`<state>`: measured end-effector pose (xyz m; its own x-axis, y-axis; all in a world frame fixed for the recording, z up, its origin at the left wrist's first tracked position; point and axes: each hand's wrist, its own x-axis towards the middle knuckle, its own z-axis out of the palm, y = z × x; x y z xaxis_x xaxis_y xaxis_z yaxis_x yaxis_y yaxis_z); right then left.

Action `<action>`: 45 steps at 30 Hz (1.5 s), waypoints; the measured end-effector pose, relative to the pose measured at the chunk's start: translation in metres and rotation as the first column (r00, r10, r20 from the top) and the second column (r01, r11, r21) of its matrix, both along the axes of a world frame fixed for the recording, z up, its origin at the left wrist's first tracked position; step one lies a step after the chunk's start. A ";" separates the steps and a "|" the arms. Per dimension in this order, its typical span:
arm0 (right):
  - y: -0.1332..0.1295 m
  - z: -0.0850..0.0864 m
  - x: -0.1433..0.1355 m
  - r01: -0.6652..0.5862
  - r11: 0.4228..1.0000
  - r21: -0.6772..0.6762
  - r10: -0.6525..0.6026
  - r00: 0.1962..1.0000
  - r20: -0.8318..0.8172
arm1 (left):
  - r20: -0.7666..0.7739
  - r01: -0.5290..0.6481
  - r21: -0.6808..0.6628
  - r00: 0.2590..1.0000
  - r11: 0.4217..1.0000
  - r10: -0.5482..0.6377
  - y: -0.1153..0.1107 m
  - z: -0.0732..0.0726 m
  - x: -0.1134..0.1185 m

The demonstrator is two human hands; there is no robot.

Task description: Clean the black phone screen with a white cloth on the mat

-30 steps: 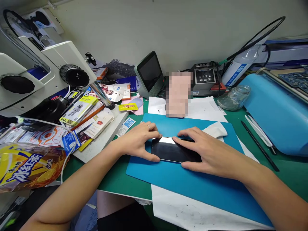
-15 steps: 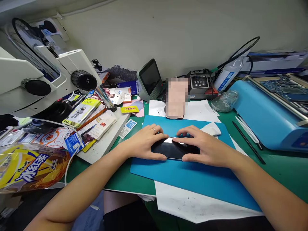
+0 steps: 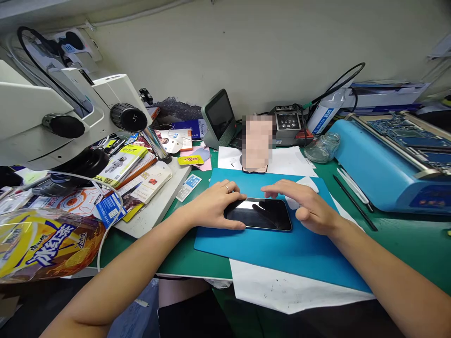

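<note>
A black smartphone (image 3: 268,215) lies screen up on the blue work mat (image 3: 246,249), a bright reflection along its upper edge. My left hand (image 3: 218,204), with a ring on one finger, grips its left end, thumb on the near edge and fingers on the far edge. Just above the phone's right end hovers my right hand (image 3: 306,202), apart from it, fingers stretched out and thumb held away. Partly hidden behind the right hand is a folded white wipe (image 3: 310,183).
At left stand a microscope (image 3: 102,103), stacked boxes (image 3: 121,164) and a drink bottle (image 3: 49,244). Behind the mat are a pixelated phone-shaped item (image 3: 259,141), a small display (image 3: 220,115) and a glass jar (image 3: 322,148). Tweezers (image 3: 355,190) lie near a blue machine (image 3: 387,173) at right.
My right hand has let go of the phone's right end and lifted away to the right, uncovering that end. My left hand stays on the phone. The view has shifted slightly.
</note>
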<state>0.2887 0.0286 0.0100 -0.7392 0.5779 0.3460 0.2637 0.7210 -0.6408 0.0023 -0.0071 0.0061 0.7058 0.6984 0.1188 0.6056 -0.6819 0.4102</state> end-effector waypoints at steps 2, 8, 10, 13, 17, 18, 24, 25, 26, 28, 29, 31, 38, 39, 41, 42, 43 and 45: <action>-0.002 0.000 0.000 -0.012 0.998 -0.060 0.011 1.000 -0.015 | -0.001 0.004 0.004 1.000 1.000 -0.004 0.000 0.000 0.001; -0.014 0.008 -0.013 -0.160 0.976 -0.144 0.179 0.976 0.125 | 0.049 0.009 0.009 0.999 1.000 -0.009 0.003 -0.004 0.007; -0.018 0.010 -0.017 -0.187 0.974 -0.126 0.206 0.964 0.167 | 0.057 0.011 0.013 0.998 1.000 -0.012 0.003 -0.005 0.008; -0.020 0.010 -0.017 -0.177 0.978 -0.107 0.195 0.963 0.184 | 0.045 0.008 0.013 0.999 1.000 -0.009 0.003 -0.003 0.010; -0.018 0.008 -0.013 -0.137 0.982 -0.128 0.155 0.977 0.149 | 0.034 0.006 0.018 0.999 1.000 -0.007 0.002 -0.002 0.010; -0.018 0.008 -0.012 -0.148 0.980 -0.133 0.167 0.975 0.146 | 0.033 0.007 0.020 0.999 1.000 -0.008 0.002 -0.002 0.010; -0.019 0.009 -0.012 -0.137 0.984 -0.116 0.156 0.972 0.178 | 0.034 0.008 0.011 0.999 1.000 -0.008 0.002 -0.003 0.010; -0.019 0.010 -0.012 -0.128 0.986 -0.107 0.146 0.971 0.189 | 0.037 0.012 0.007 0.999 1.000 -0.013 0.001 -0.003 0.010; -0.018 0.012 -0.011 -0.118 0.988 -0.096 0.135 0.970 0.204 | 0.038 0.014 0.002 0.999 1.000 -0.014 0.001 -0.002 0.008; -0.015 0.014 -0.007 -0.056 0.997 -0.046 0.066 0.964 0.259 | 0.038 0.011 -0.012 0.999 1.000 -0.010 -0.001 -0.002 0.005; -0.012 0.015 -0.004 0.010 1.000 0.002 -0.010 0.956 0.295 | 0.036 0.008 -0.016 0.999 1.000 -0.007 -0.002 -0.002 0.003; -0.005 0.015 0.007 0.191 0.972 0.138 -0.228 0.908 0.351 | 0.034 -0.004 -0.018 0.999 1.000 0.004 -0.003 -0.001 0.000; 0.005 0.002 0.049 0.418 0.862 0.286 -0.500 0.793 0.349 | 0.022 -0.059 -0.019 0.998 0.998 0.059 -0.003 0.004 0.000; 0.001 0.002 0.050 0.420 0.861 0.286 -0.501 0.795 0.342 | 0.011 -0.059 -0.014 0.998 0.998 0.059 -0.003 0.004 0.001; -0.013 0.004 0.049 0.426 0.857 0.289 -0.506 0.800 0.322 | -0.001 -0.062 -0.005 0.998 0.998 0.062 -0.003 0.003 0.003; -0.021 0.006 0.046 0.435 0.853 0.288 -0.512 0.804 0.303 | -0.003 -0.063 -0.004 0.998 0.998 0.063 -0.003 0.002 0.004; -0.031 0.007 0.041 0.446 0.849 0.283 -0.517 0.810 0.277 | -0.002 -0.064 -0.006 0.998 0.998 0.064 -0.003 0.002 0.004; -0.050 0.009 0.029 0.465 0.845 0.264 -0.521 0.828 0.210 | 0.002 -0.057 -0.014 0.998 0.998 0.057 -0.003 0.002 0.004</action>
<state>0.3173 -0.0218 0.0185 -0.4519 0.8315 0.3230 0.7551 0.5494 -0.3579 0.0064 -0.0102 0.0078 0.6646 0.7389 0.1105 0.6423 -0.6407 0.4207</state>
